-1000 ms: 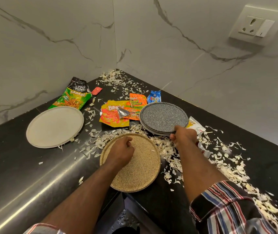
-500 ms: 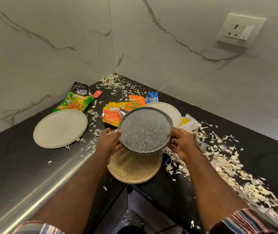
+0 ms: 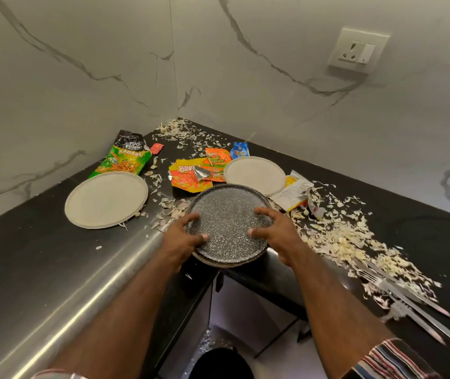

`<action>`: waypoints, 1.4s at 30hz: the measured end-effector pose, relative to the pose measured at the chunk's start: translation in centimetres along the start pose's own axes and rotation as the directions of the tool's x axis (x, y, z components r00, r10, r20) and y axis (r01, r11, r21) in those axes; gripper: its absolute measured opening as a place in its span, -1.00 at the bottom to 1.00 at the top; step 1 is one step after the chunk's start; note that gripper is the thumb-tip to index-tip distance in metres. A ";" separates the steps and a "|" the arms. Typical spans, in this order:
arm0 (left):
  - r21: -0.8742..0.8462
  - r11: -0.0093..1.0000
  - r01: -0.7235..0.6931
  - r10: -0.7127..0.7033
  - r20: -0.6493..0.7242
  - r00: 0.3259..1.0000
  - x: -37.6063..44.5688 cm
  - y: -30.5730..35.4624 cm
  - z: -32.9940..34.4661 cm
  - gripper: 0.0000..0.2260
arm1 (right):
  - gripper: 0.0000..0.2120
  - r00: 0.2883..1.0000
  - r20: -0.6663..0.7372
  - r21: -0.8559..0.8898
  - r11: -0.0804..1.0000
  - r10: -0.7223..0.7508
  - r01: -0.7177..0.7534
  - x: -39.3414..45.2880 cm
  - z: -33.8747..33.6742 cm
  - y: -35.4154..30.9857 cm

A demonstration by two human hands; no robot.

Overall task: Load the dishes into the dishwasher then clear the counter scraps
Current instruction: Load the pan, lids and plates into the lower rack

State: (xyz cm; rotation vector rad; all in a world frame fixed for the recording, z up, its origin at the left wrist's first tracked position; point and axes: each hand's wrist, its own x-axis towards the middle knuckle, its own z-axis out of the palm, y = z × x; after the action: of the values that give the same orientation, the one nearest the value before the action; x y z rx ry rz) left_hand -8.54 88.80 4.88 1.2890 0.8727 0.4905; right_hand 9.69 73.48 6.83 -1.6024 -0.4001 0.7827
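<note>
Gripping speckled plate point(image 3: 228, 222), both hands

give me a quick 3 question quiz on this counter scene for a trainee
1. True or false: both hands are on the grey speckled plate.
2. How many white plates lie on the counter?
A. one
B. two
C. three
3. Fill in: the knives lie to the ____ of the speckled plate.

Key
1. True: the left hand grips its left rim, the right hand its right rim, and it sits on another plate at the counter edge.
2. B: one near the green packet, one behind the speckled plate.
3. right, among the scraps.
</note>
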 end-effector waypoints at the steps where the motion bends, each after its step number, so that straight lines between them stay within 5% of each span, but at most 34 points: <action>1: 0.034 0.999 -0.015 0.015 0.013 1.000 -0.4 -0.2 0.1 -0.41 | -0.36 1.000 -0.001 -0.020 1.000 0.000 0.000 -0.8 -0.2 0.2; 23: 0.152 0.983 -0.105 0.076 0.187 0.979 -16.4 -5.6 10.5 -0.43 | -0.34 0.980 -0.193 -0.038 0.998 -0.047 0.040 -20.0 -13.0 6.8; 42: 0.244 0.969 -0.026 -0.082 0.421 0.903 -36.3 -14.1 19.1 -0.43 | -0.33 0.906 -0.421 -0.047 0.996 0.050 -0.076 -44.5 -22.8 15.6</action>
State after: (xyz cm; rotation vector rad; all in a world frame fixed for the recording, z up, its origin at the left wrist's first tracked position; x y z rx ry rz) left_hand -17.40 46.44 2.25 1.5335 0.5877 0.0618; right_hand -9.00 24.66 3.86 -1.7955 -0.0603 0.4544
